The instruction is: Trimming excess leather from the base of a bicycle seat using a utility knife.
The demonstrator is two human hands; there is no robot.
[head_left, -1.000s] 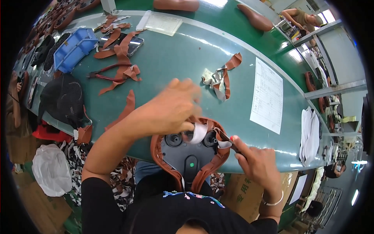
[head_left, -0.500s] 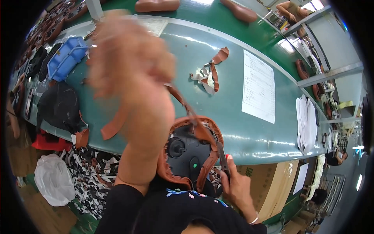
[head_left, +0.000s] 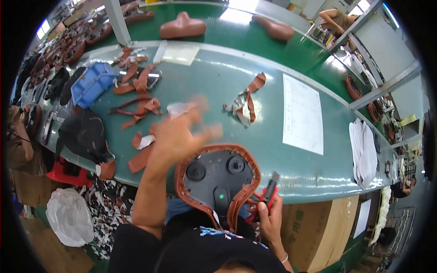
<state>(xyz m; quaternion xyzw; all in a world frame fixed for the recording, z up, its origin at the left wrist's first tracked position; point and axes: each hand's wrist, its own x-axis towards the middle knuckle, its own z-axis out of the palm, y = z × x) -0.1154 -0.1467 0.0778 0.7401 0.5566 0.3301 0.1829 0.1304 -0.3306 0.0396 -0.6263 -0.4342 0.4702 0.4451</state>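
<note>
A bicycle saddle (head_left: 218, 175) lies underside up at the near edge of the table, against my body. Its brown cover is folded over the rim of a black plastic base with two round mounts. Just right of it, my right hand (head_left: 271, 220) grips a red and black utility knife (head_left: 269, 190), blade pointing up and away. My left hand (head_left: 180, 136), smeared by motion, is over the table beyond the saddle's left side, fingers spread. A pale scrap (head_left: 178, 109) shows by its fingertips, apparently loose.
Brown cover scraps (head_left: 143, 100) and a blue tray (head_left: 93, 84) are at the left, near a black saddle (head_left: 84, 134). A printed sheet (head_left: 302, 113) and white pads (head_left: 363, 152) lie right. Below stand a cardboard box (head_left: 314, 232) and a white bag (head_left: 69, 218).
My left hand has swung down and nearer, away from the strip it was pulling up. The knife has left the saddle's rim and now points upward. The saddle's inside is more exposed.
</note>
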